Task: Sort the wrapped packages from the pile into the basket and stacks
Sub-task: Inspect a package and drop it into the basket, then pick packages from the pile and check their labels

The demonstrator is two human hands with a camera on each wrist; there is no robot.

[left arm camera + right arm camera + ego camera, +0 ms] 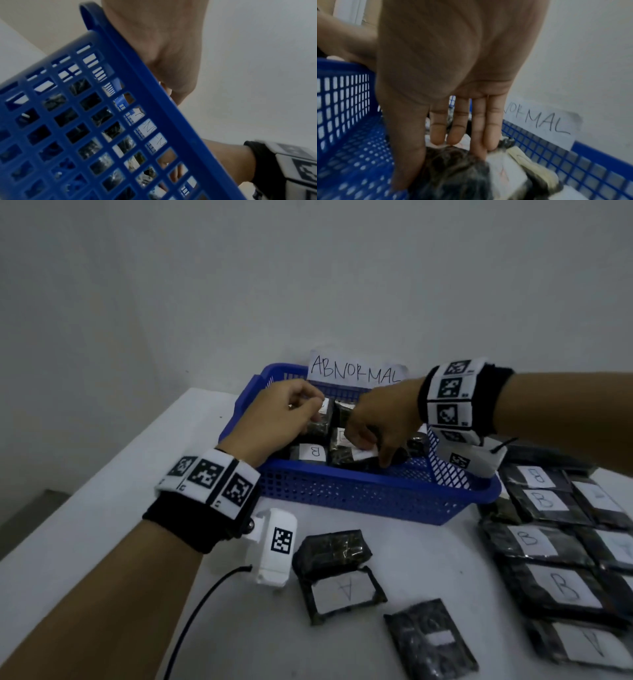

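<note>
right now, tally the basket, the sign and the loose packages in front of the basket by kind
basket: 1
sign: 1
package showing A: 1
packages showing no letter: 2
total: 5

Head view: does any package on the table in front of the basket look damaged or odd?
Yes. Just in front of the blue basket, the package labelled A looks torn open: its dark wrapping is bunched up behind it, leaving only a thin dark frame round the label. The face-down package beside it looks intact.
</note>
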